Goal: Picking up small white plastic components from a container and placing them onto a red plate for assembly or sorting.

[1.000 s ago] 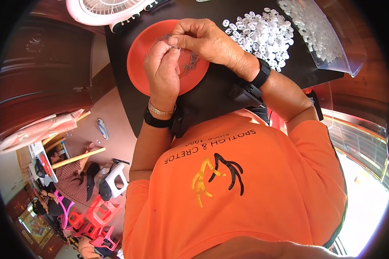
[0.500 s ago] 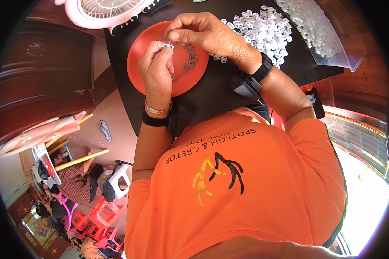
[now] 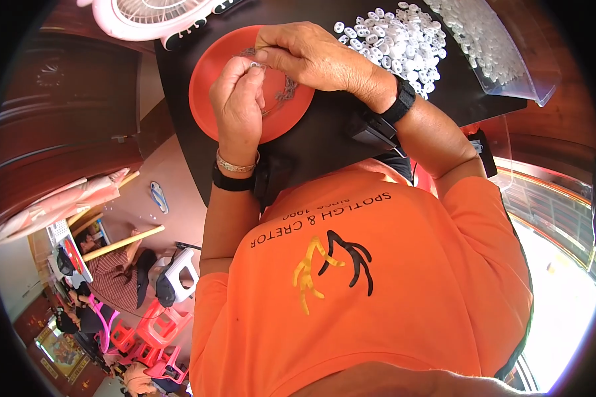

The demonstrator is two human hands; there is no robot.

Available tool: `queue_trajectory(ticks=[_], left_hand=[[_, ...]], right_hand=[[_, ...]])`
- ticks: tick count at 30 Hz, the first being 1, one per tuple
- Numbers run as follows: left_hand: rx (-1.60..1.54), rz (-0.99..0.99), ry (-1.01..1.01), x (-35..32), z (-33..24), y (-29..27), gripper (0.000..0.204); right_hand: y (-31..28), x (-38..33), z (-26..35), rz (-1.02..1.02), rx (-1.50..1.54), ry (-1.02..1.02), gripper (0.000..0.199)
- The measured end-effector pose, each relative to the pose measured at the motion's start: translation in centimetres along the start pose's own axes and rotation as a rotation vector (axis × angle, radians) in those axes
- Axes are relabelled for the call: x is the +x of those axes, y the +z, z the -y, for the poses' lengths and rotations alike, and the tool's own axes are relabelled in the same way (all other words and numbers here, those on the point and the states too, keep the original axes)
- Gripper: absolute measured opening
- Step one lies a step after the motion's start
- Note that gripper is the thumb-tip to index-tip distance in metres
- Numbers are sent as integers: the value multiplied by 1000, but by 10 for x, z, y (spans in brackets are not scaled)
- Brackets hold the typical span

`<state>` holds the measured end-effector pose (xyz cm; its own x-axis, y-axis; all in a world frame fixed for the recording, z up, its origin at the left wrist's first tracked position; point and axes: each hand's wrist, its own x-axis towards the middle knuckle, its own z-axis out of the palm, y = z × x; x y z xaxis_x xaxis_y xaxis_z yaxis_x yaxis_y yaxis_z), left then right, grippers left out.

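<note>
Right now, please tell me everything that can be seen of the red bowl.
The bowl is round, shallow and orange-red, with a smooth surface that looks like plastic. It stands upright on the black table, near the fan. Small grey bits lie inside. The left hand and right hand are above it and hide part of it; I cannot tell whether either touches it.

Black wrist straps (image 3: 400, 100) and a bracelet (image 3: 237, 165) accompany an orange printed T-shirt (image 3: 404, 284).
</note>
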<state>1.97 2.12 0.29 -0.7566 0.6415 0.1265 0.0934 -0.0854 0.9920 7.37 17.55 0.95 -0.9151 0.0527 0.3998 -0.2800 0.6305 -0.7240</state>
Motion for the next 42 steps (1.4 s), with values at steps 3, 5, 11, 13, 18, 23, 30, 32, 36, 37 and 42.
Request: queue_trajectory(ticks=[3, 5, 11, 13, 18, 23, 30, 32, 36, 37, 42], left_hand=[[0, 19, -25, 1, 0, -2, 19], [-31, 43, -10, 3, 0, -3, 13], [-51, 5, -52, 4, -3, -3, 15], [-87, -55, -42, 6, 0, -5, 13], [-187, -81, 9, 8, 6, -8, 11], [-209, -120, 3, 10, 7, -7, 11], [-254, -105, -10, 9, 6, -6, 10], [-258, -104, -1, 9, 6, -5, 10], [-265, -96, -10, 9, 3, -4, 10], [-263, -97, -19, 9, 3, -4, 11], [-263, -76, -20, 8, 4, -5, 11]], right_hand=[[-2, 1, -2, 34, -14, -42, 21], [-5, 1, -3, 42, -17, -27, 20], [-26, 6, -8, 27, 45, 145, 26], [-46, 12, -9, -172, -107, 140, 18], [-61, 1, -41, -29, -511, 119, 16], [-69, -1, -55, 90, -718, 219, 13], [-86, -10, -57, 143, -776, 298, 12], [-81, -11, -49, 138, -745, 267, 12], [-71, -9, -66, 77, -889, 274, 15], [-72, -4, -69, 167, -790, 370, 16], [-71, -1, -68, 103, -713, 303, 18]])
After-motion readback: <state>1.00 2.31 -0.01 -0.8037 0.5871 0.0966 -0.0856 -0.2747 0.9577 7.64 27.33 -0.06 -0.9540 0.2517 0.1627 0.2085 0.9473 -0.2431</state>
